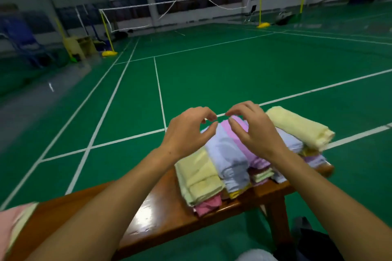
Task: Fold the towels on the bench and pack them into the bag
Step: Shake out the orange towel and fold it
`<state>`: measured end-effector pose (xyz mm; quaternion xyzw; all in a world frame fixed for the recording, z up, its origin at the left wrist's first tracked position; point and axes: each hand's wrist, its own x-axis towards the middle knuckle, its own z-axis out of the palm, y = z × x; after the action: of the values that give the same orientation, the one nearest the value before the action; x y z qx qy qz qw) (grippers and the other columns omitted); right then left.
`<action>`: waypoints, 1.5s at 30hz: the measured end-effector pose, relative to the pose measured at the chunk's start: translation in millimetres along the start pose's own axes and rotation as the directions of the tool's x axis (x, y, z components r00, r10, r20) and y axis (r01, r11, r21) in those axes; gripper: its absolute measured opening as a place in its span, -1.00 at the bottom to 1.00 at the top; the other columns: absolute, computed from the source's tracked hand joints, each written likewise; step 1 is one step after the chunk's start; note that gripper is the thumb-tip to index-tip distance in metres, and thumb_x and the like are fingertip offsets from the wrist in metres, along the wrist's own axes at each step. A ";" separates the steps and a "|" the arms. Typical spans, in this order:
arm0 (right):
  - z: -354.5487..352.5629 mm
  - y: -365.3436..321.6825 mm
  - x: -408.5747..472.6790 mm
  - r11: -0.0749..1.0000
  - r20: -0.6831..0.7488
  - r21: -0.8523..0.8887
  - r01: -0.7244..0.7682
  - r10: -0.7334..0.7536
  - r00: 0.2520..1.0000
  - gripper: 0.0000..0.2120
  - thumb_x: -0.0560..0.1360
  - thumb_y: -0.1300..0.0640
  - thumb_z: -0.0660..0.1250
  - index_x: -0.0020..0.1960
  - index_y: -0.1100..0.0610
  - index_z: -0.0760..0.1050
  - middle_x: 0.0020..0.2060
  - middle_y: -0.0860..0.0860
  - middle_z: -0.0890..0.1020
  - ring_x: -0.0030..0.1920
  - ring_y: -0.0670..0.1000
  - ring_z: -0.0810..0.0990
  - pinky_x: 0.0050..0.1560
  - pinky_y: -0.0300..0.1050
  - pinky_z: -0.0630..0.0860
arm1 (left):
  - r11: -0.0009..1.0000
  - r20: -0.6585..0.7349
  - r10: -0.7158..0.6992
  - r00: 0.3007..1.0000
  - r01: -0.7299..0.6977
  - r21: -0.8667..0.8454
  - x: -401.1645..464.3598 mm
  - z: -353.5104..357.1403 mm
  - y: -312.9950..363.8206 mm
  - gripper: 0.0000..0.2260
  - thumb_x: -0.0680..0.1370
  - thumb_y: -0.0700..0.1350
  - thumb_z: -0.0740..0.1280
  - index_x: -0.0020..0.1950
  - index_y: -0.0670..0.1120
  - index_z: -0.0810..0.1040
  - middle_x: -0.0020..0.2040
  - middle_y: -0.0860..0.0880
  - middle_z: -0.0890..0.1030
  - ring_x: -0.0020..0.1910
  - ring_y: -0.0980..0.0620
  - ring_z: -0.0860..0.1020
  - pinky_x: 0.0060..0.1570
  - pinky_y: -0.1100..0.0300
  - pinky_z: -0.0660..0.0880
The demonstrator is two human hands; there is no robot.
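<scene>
A pile of towels lies on the right half of a brown wooden bench (pixel 161 216): a pale yellow one (pixel 197 174) at the left, a lavender one (pixel 229 159) on top, a pink one (pixel 250 154) beside it, and a rolled yellow one (pixel 297 127) at the far right. Both hands hover just above the pile. My left hand (pixel 188 131) and my right hand (pixel 252 127) have loosely curled fingers and hold nothing. A dark bag (pixel 307 241) sits on the floor at the lower right, mostly cut off.
More pink and yellow cloth (pixel 14 224) lies at the bench's left end. A green badminton court floor (pixel 212 74) with white lines surrounds the bench. Nets and yellow posts (pixel 106 34) stand far behind.
</scene>
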<state>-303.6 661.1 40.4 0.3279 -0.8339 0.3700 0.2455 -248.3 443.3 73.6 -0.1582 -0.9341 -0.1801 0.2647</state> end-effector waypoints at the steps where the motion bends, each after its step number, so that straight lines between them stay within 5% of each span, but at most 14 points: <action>1: 15.4 -18.9 -3.6 0.999 0.004 0.027 0.032 -0.032 0.999 -0.83 0.63 0.03 0.31 0.16 0.06 0.59 0.06 -0.02 0.59 0.09 0.05 0.57 0.12 0.10 0.55 | 0.998 -0.008 -0.016 1.000 0.016 0.054 -21.8 -17.9 -10.0 -0.86 0.60 0.12 0.32 0.08 0.12 0.60 0.00 0.20 0.65 -0.04 0.18 0.60 -0.05 0.03 0.60; 10: 174.0 -185.9 -33.6 0.957 0.287 0.243 0.157 -0.226 0.931 -0.84 0.65 -0.04 0.27 0.14 -0.04 0.57 0.03 -0.16 0.56 0.07 -0.10 0.55 0.08 0.00 0.57 | 0.879 0.027 -0.413 0.910 0.391 0.272 -246.3 -149.1 -125.7 -0.78 0.58 0.25 0.24 0.09 0.20 0.57 0.00 0.28 0.62 -0.05 0.27 0.58 -0.08 0.08 0.60; 16: 289.0 -297.8 -56.5 0.927 0.522 0.361 0.096 -0.287 0.804 -0.80 0.64 -0.16 0.20 0.11 -0.12 0.54 -0.01 -0.26 0.54 0.00 -0.19 0.55 0.04 -0.02 0.58 | 0.601 0.025 -0.764 0.645 0.695 0.395 -382.2 -201.8 -208.6 -0.76 0.59 0.28 0.26 0.04 0.17 0.58 -0.06 0.21 0.63 -0.11 0.17 0.62 -0.13 0.11 0.63; 21: 376.5 -362.8 -74.9 0.908 0.698 0.401 -0.120 -0.219 0.681 -0.85 0.65 -0.06 0.31 0.10 -0.04 0.60 -0.03 -0.19 0.66 -0.05 -0.16 0.62 0.05 0.00 0.62 | 0.337 -0.075 -0.905 0.418 0.815 0.471 -448.8 -207.1 -257.9 -0.61 0.53 0.43 0.28 0.09 0.16 0.45 -0.05 0.15 0.58 -0.15 0.12 0.57 -0.10 0.08 0.62; 24: 419.0 -387.7 -77.6 0.909 0.754 0.355 -0.220 -0.140 0.642 -0.84 0.64 0.01 0.34 0.11 0.06 0.62 -0.03 -0.06 0.70 -0.03 -0.05 0.66 0.06 0.07 0.64 | 0.300 -0.120 -0.919 0.376 0.862 0.408 -461.8 -204.3 -268.0 -0.70 0.58 0.33 0.33 -0.03 0.13 0.46 -0.16 0.14 0.56 -0.22 0.12 0.55 -0.13 0.07 0.63; 28: 462.2 -412.2 -80.5 0.797 0.849 0.279 -0.535 0.056 0.526 -0.84 0.67 0.08 0.31 -0.03 0.11 0.60 -0.20 0.08 0.73 -0.27 0.08 0.70 -0.28 0.07 0.65 | 0.268 -0.127 -0.948 0.293 0.946 0.185 -467.1 -206.1 -285.0 -0.76 0.58 0.20 0.44 -0.17 0.10 0.57 -0.31 0.13 0.62 -0.28 0.12 0.60 -0.10 0.05 0.65; 32: 477.6 -444.5 -72.4 0.619 0.882 0.266 -0.739 0.152 0.445 -0.65 0.70 -0.02 0.29 -0.01 0.25 0.62 -0.28 0.17 0.69 -0.35 0.11 0.63 -0.28 0.02 0.61 | 0.276 -0.196 -0.945 0.264 0.960 -0.039 -464.3 -217.2 -287.6 -0.84 0.61 0.08 0.46 -0.15 0.10 0.64 -0.24 0.16 0.64 -0.22 0.14 0.60 -0.10 0.08 0.63; 35: 479.5 -464.7 -60.8 0.323 0.923 0.285 -0.903 0.162 0.349 -0.69 0.66 -0.03 0.38 0.04 0.25 0.56 -0.36 0.06 0.56 -0.42 -0.02 0.54 -0.36 -0.11 0.54 | 0.344 -0.245 -0.922 0.301 0.925 -0.159 -459.0 -232.8 -287.3 -0.88 0.62 0.02 0.45 -0.12 0.10 0.65 -0.19 0.15 0.65 -0.17 0.14 0.61 -0.13 0.13 0.58; 39: 476.8 -476.9 -50.3 0.113 0.945 0.262 -0.958 0.172 0.279 -0.75 0.59 0.12 0.49 0.13 0.30 0.61 -0.25 0.08 0.74 -0.31 -0.01 0.72 -0.29 -0.13 0.64 | 0.416 -0.211 -0.904 0.372 0.879 -0.233 -458.8 -243.3 -283.6 -0.92 0.63 0.00 0.44 -0.06 0.09 0.65 -0.15 0.12 0.67 -0.12 0.13 0.62 -0.10 0.15 0.58; 41: 480.2 -474.5 -49.2 0.130 0.934 0.271 -0.954 0.205 0.293 -0.75 0.56 0.16 0.50 0.16 0.29 0.61 -0.07 0.16 0.76 -0.13 0.10 0.76 -0.19 -0.08 0.67 | 0.447 -0.176 -0.891 0.418 0.873 -0.193 -459.1 -245.8 -283.0 -0.93 0.65 0.02 0.41 -0.02 0.09 0.62 -0.13 0.13 0.66 -0.11 0.15 0.62 -0.07 0.18 0.58; 45: 486.4 -462.0 -42.3 0.263 0.835 0.441 -0.858 0.229 0.500 -0.70 0.61 0.18 0.42 0.31 0.23 0.58 0.10 0.20 0.68 0.02 0.17 0.73 -0.03 0.00 0.69 | 0.414 -0.244 -0.875 0.418 0.908 0.069 -474.7 -259.9 -300.7 -0.87 0.66 0.11 0.35 0.05 0.09 0.61 0.01 0.12 0.64 -0.03 0.12 0.60 -0.01 0.11 0.59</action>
<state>-19.9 62.0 -71.1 0.1629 -0.6308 0.6490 -0.3929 132.3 -27.1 -57.6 0.4057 -0.8604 -0.2162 0.2199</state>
